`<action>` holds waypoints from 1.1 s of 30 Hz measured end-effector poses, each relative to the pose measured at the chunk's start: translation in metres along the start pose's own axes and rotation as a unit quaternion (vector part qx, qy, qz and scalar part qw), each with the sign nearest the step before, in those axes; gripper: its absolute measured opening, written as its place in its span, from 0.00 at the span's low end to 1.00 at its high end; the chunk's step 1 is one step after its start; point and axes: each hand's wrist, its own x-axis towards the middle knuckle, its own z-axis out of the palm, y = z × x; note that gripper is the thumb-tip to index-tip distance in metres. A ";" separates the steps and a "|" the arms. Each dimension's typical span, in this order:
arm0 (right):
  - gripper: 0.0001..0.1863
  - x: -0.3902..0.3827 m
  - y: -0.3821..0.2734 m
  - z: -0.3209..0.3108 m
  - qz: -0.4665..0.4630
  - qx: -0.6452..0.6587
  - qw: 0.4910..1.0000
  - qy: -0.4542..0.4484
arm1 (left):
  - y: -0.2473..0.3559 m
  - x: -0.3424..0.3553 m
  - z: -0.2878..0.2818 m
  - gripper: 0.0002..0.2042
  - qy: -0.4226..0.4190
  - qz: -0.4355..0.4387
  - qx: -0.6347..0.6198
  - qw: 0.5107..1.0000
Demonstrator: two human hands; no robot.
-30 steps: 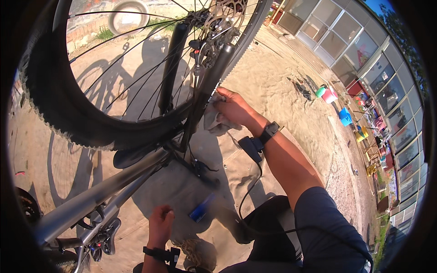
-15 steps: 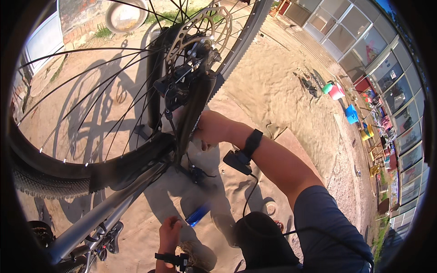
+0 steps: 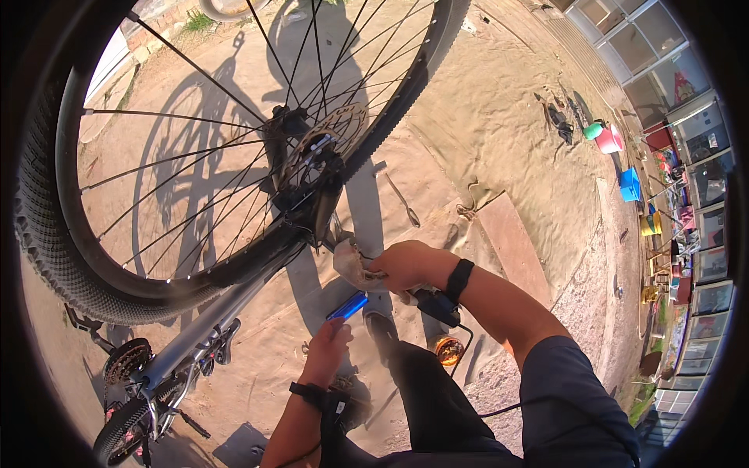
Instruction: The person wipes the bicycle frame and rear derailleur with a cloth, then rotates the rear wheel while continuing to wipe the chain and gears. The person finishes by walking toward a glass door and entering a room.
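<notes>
My right hand [image 3: 406, 265] is closed around a crumpled pale cloth [image 3: 351, 265], just beside the lower end of the black bicycle fork [image 3: 321, 207]. My left hand [image 3: 331, 343] is below it, fingers closed on the near end of a shiny blue tube-shaped thing [image 3: 349, 306]; its exact kind is unclear. In front of me stands the bicycle's large wheel [image 3: 109, 292] with black spokes and a knobbly tyre. A metal brake disc [image 3: 335, 132] sits at its hub. The silver frame tube [image 3: 195, 327] slants toward the lower left.
On the sandy ground lie a long-handled tool [image 3: 402, 201] and a flat board [image 3: 515, 246]. An orange bowl [image 3: 446, 350] rests by my leg. A chainring [image 3: 127, 360] is at lower left. Blue [image 3: 630, 185] and pink [image 3: 608, 140] containers stand far right by a windowed building.
My right hand has drawn back from the fork toward me with the cloth. My left hand has risen toward it with the blue thing. The view has shifted, showing more of the wheel.
</notes>
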 end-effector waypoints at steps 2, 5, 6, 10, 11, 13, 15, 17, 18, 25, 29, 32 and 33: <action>0.19 -0.030 -0.003 0.029 -0.061 0.029 0.997 -0.027 | 0.041 -0.027 0.018 0.24 0.007 -0.030 -0.094 0.995; 0.17 -0.075 -0.033 0.044 -0.117 0.146 0.979 -0.077 | 0.054 -0.060 0.019 0.23 -0.009 -0.075 -0.195 0.978; 0.19 -0.095 -0.046 0.035 -0.100 0.212 0.966 -0.108 | 0.053 -0.073 0.017 0.21 -0.031 -0.090 -0.250 0.964; 0.27 -0.140 -0.045 0.062 -0.088 0.360 0.920 -0.126 | 0.092 -0.126 0.036 0.19 0.001 -0.050 -0.284 0.958; 0.28 -0.150 -0.045 0.064 -0.087 0.388 0.910 -0.114 | 0.100 -0.137 0.038 0.19 0.006 -0.053 -0.284 0.957; 0.28 -0.165 -0.045 0.053 -0.060 0.438 0.886 -0.139 | 0.120 -0.154 0.043 0.19 0.017 -0.050 -0.285 0.957; 0.26 -0.173 -0.040 0.059 -0.055 0.485 0.863 -0.131 | 0.141 -0.171 0.049 0.18 0.041 -0.055 -0.301 0.951; 0.23 -0.177 -0.034 0.046 -0.040 0.473 0.872 -0.115 | 0.156 -0.182 0.053 0.18 0.062 -0.042 -0.314 0.947; 0.22 -0.179 -0.033 0.040 -0.031 0.466 0.878 -0.105 | 0.156 -0.185 0.055 0.18 0.077 -0.039 -0.318 0.944; 0.18 -0.179 -0.019 0.032 -0.131 0.475 0.870 0.003 | 0.195 -0.201 0.072 0.17 0.067 -0.001 -0.387 0.919; 0.22 -0.189 -0.037 -0.002 -0.198 0.382 0.903 0.015 | 0.201 -0.207 0.071 0.22 0.045 0.038 -0.391 0.918; 0.26 -0.201 -0.070 -0.025 -0.198 0.405 0.892 0.018 | 0.207 -0.209 0.072 0.23 0.029 0.048 -0.378 0.924; 0.28 -0.202 -0.079 -0.027 -0.197 0.404 0.893 0.035 | 0.211 -0.208 0.073 0.23 0.024 0.051 -0.372 0.926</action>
